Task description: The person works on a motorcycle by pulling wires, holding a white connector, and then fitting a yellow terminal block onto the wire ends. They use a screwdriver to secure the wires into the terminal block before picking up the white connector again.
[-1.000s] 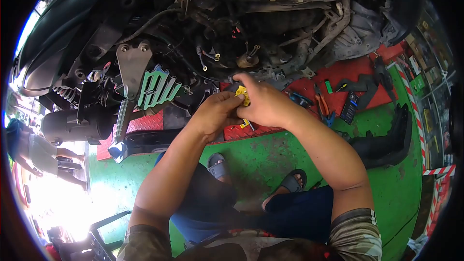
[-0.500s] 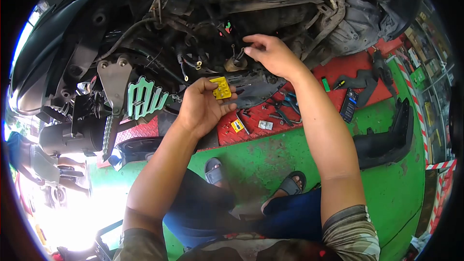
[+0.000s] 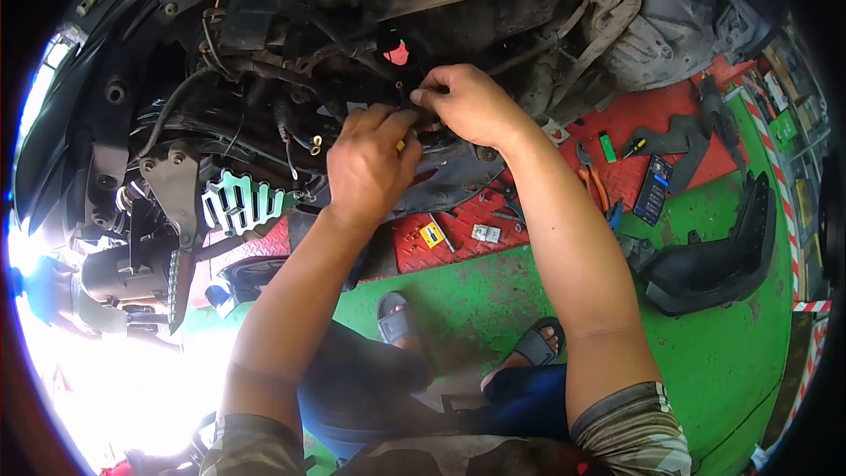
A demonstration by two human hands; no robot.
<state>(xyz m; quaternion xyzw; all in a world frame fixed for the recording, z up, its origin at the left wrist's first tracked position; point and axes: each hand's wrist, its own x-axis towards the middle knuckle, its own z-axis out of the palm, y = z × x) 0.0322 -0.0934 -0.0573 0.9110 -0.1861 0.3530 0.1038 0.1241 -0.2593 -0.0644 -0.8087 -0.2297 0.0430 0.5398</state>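
My left hand is closed, back of the hand up, with a sliver of a small yellow plastic piece showing between its fingers. Most of that piece is covered. Right beside it, my right hand has thumb and fingers pinched together among the wires of a stripped motorbike. What the pinch holds is hidden. A small ring terminal sticks up near the right fingertips. Left of my left hand hang loose wires with brass ring terminals.
A mint-green slotted metal part juts out at left. Below the bike, a red tread-plate platform carries a yellow packet, orange-handled pliers and a phone. A black plastic panel lies on the green floor.
My left hand has turned over and closed, covering most of the yellow piece it displayed. My right hand has moved slightly left, now beside the left. The view has shifted a little.
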